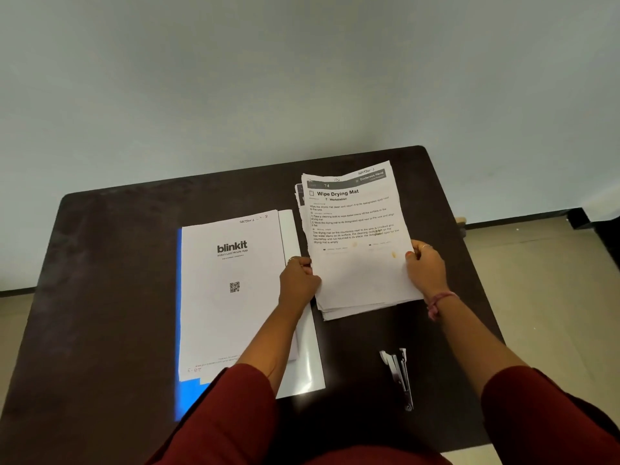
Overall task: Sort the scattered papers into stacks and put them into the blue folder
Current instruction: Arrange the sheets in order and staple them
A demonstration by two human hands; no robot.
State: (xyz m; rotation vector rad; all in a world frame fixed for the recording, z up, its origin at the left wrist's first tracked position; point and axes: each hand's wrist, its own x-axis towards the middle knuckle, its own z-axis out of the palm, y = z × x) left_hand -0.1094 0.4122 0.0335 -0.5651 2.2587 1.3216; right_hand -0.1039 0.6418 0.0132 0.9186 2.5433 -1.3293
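Observation:
A stack of printed papers (pixel 359 236), its top sheet headed "Wipe Drying Mat", is held over the dark table at centre right. My left hand (pixel 298 280) grips its left edge and my right hand (pixel 426 266) grips its right edge, thumbs on top. To the left lies the open blue folder (pixel 188 394) with a clear cover flap. A second stack (pixel 231 290) with a "blinkit" sheet on top rests inside it. My left forearm crosses the folder's right side.
A metal stapler (pixel 399 374) lies on the dark table (pixel 110 263) below the held stack, between my forearms. A pale wall stands behind the table's far edge. Tiled floor shows at the right.

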